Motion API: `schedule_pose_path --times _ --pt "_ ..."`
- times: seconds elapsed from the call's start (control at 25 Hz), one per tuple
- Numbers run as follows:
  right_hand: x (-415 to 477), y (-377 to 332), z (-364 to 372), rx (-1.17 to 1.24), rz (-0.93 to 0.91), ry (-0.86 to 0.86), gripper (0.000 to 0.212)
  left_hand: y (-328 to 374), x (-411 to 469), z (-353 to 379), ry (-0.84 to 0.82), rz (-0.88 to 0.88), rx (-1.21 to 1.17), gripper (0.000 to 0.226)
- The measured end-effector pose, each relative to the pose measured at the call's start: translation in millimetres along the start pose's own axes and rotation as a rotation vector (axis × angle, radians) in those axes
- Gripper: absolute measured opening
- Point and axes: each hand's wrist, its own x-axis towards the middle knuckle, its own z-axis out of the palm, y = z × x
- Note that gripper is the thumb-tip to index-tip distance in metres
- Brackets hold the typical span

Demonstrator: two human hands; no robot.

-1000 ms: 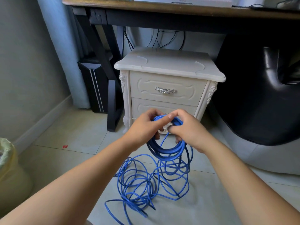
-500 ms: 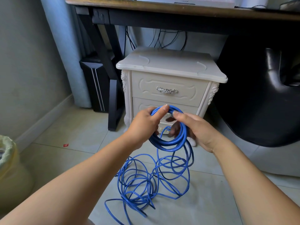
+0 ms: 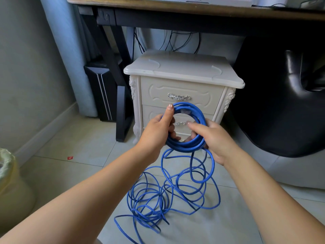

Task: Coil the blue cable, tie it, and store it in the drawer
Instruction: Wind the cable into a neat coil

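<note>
Dark wood desk top on a black frame [image 3: 175, 9] spans above and beyond the fingers, and one black leg drops to their left. Glossy black padded chair [image 3: 281, 103] fills the side right of the fingers, near but apart. Pale glazed floor tiles [image 3: 79, 138] lie below the fingers, with open room leftward up to the skirting. Cream carved nightstand [image 3: 175, 71] stands straight behind the fingers, its rounded top edge overhanging. Top drawer [image 3: 202, 101] and lower drawer [image 3: 153, 114] are both closed, with ornate silver handles. Bin with a yellowish bag [image 3: 10, 182] sits far left, at the frame edge.

Blue round-jacket cable [image 3: 186, 147]: a tight ring of several turns is held upright between both hands, in front of the lower drawer. The rest hangs off the ring's bottom into loose tangled loops on the tile under the fingers.

Left hand [image 3: 156, 132]: fingers curled through the ring's left side, gripping it, thumb straight up along the top turn.

Right hand [image 3: 216, 140]: fingers wrapped round the ring's right side, index stretched across the opening.

Small red scrap [image 3: 70, 157] lies on the tile, well left.
</note>
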Motion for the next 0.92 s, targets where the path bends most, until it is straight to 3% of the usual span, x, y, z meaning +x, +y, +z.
schedule_pose_path --times 0.24,0.36,0.44,0.52,0.56,0.6,0.64,0.68,0.76,0.92 --pt "8 -1 -10 0.415 0.114 0.172 0.031 -2 1 -10 -0.069 -0.054 0.109 0.051" --pt "11 0 -12 0.521 0.214 0.285 0.031 -7 -7 -14 -0.258 0.006 0.492 0.037" --pt "11 3 -11 0.581 0.276 0.351 0.024 -16 -18 -9 -0.452 0.155 0.784 0.042" --pt "13 9 -9 0.662 0.322 0.363 0.019 -27 -26 0 -0.482 0.444 1.072 0.055" --pt "14 12 -8 0.696 0.341 0.361 0.027 -32 -25 3 -0.444 0.595 1.117 0.049" --pt "16 14 -9 0.724 0.346 0.38 0.034 -32 -24 5 -0.371 0.685 1.083 0.034" --pt "17 14 -11 0.762 0.335 0.4 0.038 -30 -20 5 -0.305 0.659 0.964 0.018" --pt "17 12 -12 0.813 0.317 0.416 0.039 -25 -16 5 -0.253 0.513 0.799 0.018" --pt "17 10 -12 0.939 0.26 0.43 0.037 -19 -10 4 -0.206 0.16 0.363 0.04" --pt "11 8 -9 1.05 0.149 0.385 0.022 -15 -4 7 -0.128 -0.239 -0.361 0.047"
